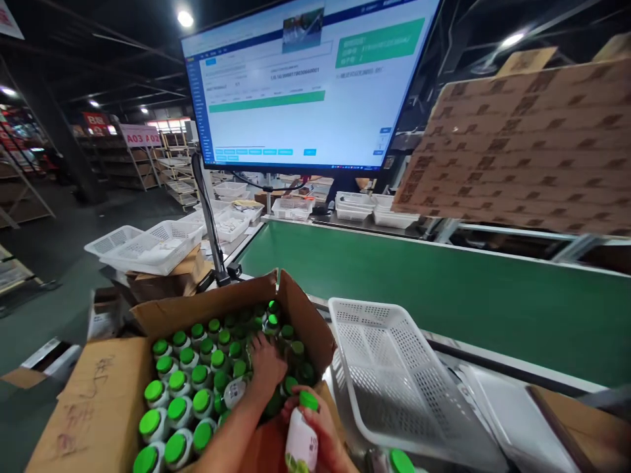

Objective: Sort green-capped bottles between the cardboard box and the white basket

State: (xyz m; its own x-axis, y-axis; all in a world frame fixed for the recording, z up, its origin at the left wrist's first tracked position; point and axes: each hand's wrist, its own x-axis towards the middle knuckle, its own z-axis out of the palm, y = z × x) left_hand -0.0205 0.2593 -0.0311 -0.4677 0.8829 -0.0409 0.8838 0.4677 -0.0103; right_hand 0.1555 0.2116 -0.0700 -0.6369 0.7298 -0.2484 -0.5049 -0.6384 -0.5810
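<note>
A cardboard box full of white bottles with green caps stands in front of me. My left hand reaches down into the box among the caps, its visible fingers spread; its fingertips are partly lost among the bottles. Beside the left forearm, one bottle lies tilted with its label up. At the box's near right side, my right hand is closed around a white bottle, upright, green cap on top and pink lettering on its side. Right of the box sits a white perforated plastic basket.
A green conveyor belt runs behind the basket. Above it hangs a large monitor on a post. White baskets stand at the left, and a big cardboard panel at the right. Another green cap shows at the bottom edge.
</note>
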